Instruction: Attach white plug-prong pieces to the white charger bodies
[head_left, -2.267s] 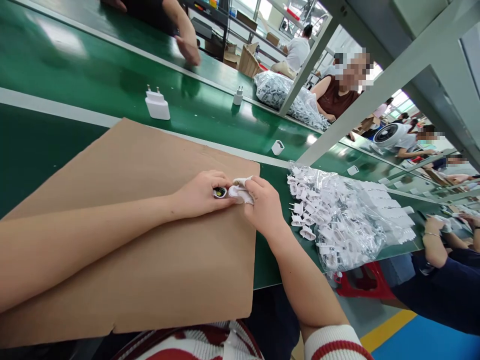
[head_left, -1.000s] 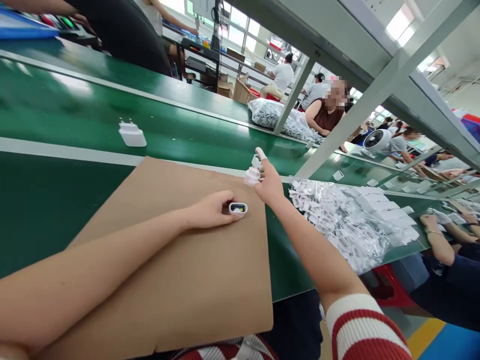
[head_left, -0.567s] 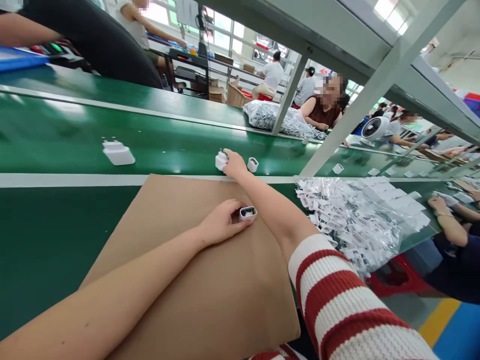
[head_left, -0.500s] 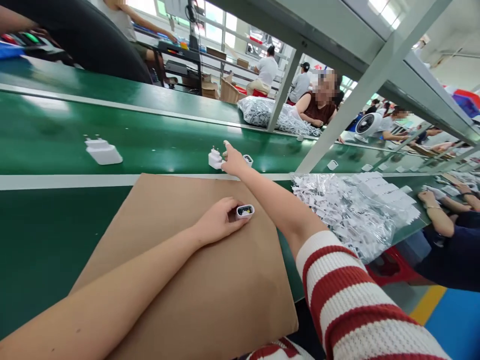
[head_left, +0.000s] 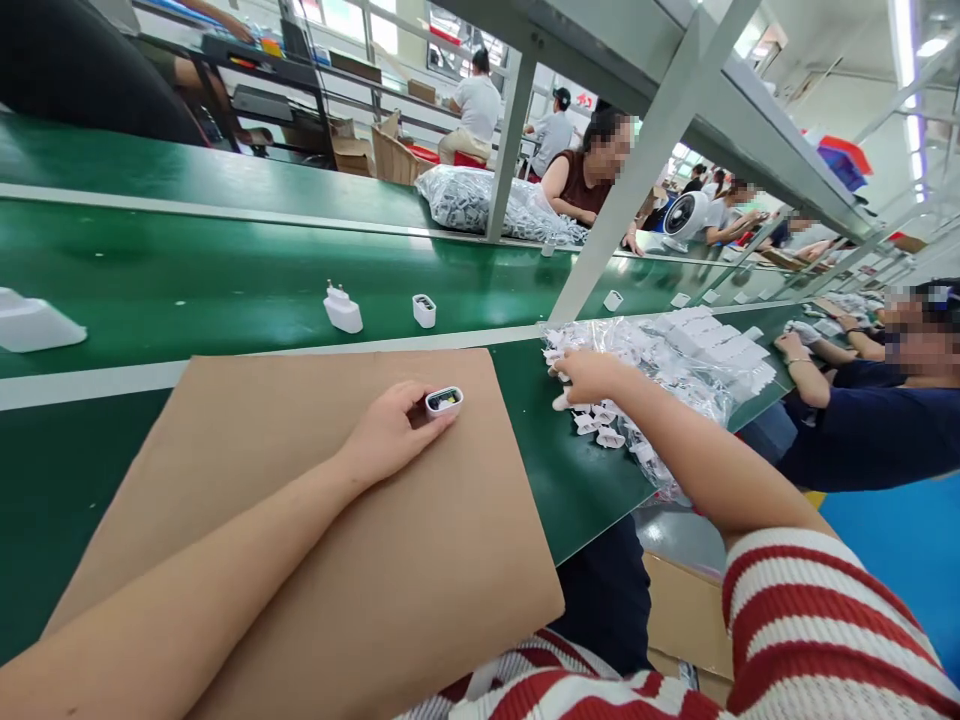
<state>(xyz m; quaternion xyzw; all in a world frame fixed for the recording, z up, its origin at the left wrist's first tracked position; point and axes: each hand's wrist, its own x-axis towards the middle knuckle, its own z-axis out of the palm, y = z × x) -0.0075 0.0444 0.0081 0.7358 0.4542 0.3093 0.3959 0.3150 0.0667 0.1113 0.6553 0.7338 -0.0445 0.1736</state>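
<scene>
Near the frame's middle, the left hand (head_left: 388, 432) has its grip clamped on a white charger case (head_left: 444, 402) over the cardboard (head_left: 420, 560), while right of centre the right hand (head_left: 591, 378) is at white plug parts (head_left: 609, 438), its grip unclear.

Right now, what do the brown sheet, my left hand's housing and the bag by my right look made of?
Sheet: probably cardboard; matte, plain brown. Housing: likely plastic, judging by its smooth white rim. Bag: apparently thin plastic film; glossy, see-through, crinkled.
</scene>
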